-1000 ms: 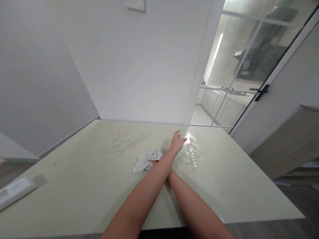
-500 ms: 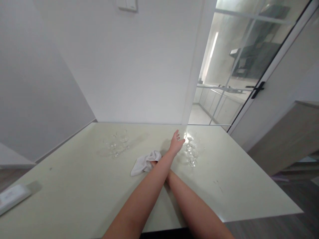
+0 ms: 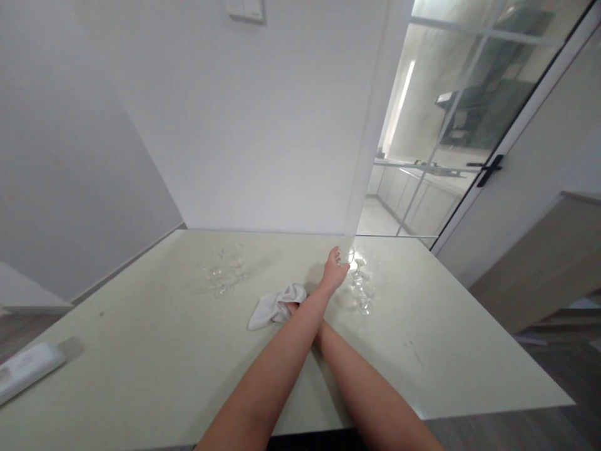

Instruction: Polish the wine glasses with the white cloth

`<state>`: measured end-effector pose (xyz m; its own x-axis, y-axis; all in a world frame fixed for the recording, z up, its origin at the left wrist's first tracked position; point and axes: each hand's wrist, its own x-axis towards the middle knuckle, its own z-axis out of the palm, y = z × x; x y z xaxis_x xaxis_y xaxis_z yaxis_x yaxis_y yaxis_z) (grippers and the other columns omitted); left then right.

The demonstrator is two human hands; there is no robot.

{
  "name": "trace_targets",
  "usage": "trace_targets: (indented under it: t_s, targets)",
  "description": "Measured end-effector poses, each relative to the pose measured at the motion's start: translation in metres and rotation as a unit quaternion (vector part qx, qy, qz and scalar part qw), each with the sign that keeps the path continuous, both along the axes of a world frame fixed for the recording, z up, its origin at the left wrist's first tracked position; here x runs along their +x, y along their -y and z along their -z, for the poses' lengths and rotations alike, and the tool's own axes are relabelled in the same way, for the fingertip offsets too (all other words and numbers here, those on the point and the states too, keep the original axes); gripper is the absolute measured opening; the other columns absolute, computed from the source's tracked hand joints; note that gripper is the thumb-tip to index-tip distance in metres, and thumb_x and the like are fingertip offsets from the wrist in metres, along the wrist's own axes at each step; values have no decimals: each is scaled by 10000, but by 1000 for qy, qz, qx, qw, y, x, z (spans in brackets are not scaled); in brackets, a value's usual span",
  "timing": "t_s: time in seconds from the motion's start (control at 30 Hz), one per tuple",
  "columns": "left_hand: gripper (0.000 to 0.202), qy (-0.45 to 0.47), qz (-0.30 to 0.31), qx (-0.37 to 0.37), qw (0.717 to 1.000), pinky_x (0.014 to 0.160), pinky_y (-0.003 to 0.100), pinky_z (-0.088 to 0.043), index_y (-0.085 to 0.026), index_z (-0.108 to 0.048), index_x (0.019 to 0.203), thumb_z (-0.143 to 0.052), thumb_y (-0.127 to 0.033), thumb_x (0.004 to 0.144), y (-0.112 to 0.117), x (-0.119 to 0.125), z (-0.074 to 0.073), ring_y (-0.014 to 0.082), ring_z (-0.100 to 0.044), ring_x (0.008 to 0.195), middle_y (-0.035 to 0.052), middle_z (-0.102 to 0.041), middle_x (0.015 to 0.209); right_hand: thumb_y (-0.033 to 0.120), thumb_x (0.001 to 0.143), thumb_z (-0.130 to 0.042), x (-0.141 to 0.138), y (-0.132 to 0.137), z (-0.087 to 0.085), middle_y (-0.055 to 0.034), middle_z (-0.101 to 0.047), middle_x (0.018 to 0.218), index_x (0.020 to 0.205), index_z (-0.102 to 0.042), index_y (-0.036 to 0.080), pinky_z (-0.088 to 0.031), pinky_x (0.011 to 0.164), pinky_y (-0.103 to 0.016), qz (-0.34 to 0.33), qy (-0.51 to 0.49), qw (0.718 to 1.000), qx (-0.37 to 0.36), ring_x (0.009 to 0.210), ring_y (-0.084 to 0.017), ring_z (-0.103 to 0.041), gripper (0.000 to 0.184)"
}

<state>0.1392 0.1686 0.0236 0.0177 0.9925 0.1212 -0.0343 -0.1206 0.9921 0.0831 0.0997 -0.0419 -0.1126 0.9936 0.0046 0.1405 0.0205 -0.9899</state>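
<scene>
Smooth, pale counter (image 3: 150, 357): left hand (image 3: 333, 272) half-curled at a clear, round-rimmed glass (image 3: 348, 254), hold uncertain; right hand (image 3: 293, 307) mostly hidden by crumpled white cloth (image 3: 271, 307), grip unreadable.

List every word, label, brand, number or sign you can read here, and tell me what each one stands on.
No text is readable.
Wall switch: a tiny mark at its lower right, too small to read.
White object at the left edge: faint blurred marks on top; I cannot tell whether they are print.
Cloth and clear glasses: no lettering visible.
</scene>
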Motion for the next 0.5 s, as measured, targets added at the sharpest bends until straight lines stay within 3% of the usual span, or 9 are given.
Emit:
trace_targets:
  t_s: [0.27, 0.5]
  targets:
    - [662, 1, -9, 7, 1000, 982, 389, -438, -161, -436, 1259, -640, -43, 640, 0, 2, -1, 287, -518, 1239, 193, -474, 1396, 358, 608, -791, 3, -1, 1, -18, -701, 1108, 835, -729, 269, -265, 1138, -462, 19, -20, 998, -48, 1291, -274, -479, 252]
    - [653, 6, -7, 20, 1000, 965, 396, -447, -163, -441, 1246, -650, -67, 635, 0, 2, -1, 283, -534, 1209, 192, -472, 1389, 405, 606, -760, 0, -9, 19, 1, -710, 1057, 831, -718, 284, -286, 1125, -470, 14, -46, 999, 4, 1258, -274, -505, 259]
